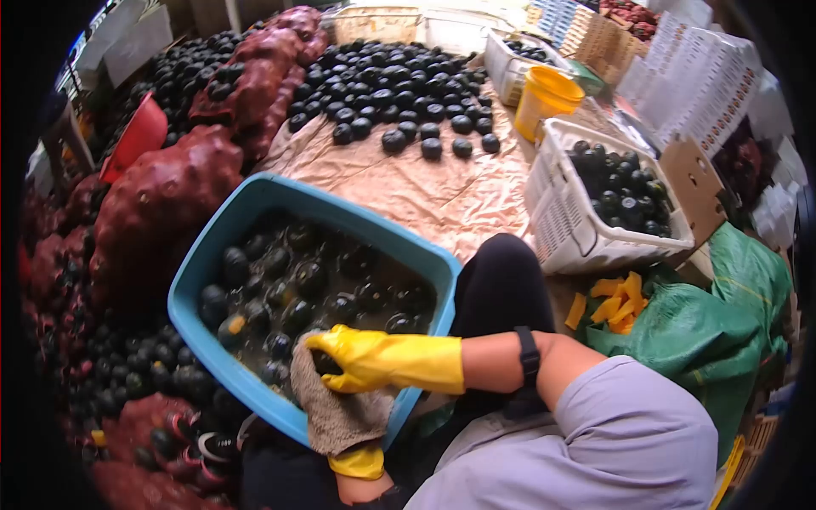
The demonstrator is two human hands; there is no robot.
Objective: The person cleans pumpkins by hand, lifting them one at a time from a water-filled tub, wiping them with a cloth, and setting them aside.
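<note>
the yellow-gloved fingers of the right hand are curling tight around a dark round fruit, pressing it against a grey cloth. the fruit is sitting just inside the near rim of the blue tub, mostly covered by the glove. the cloth is draping down over that rim and over the left hand. only a yellow glove cuff of the left hand is showing beneath the cloth, so it is not possible to tell how its fingers are lying. a black wristband is circling the bare right forearm, which is reaching in from the right.

inside the tub, more dark fruits are lying in murky water. beyond the tub, a tan sheet is spreading over the ground and is carrying a wide bed of the same fruit at its far end. a white crate, partly filled with fruit, is standing to the right of the tub, with a yellow bucket behind it. red mesh sacks are piling up to the left, and a green sack is lying to the right.
</note>
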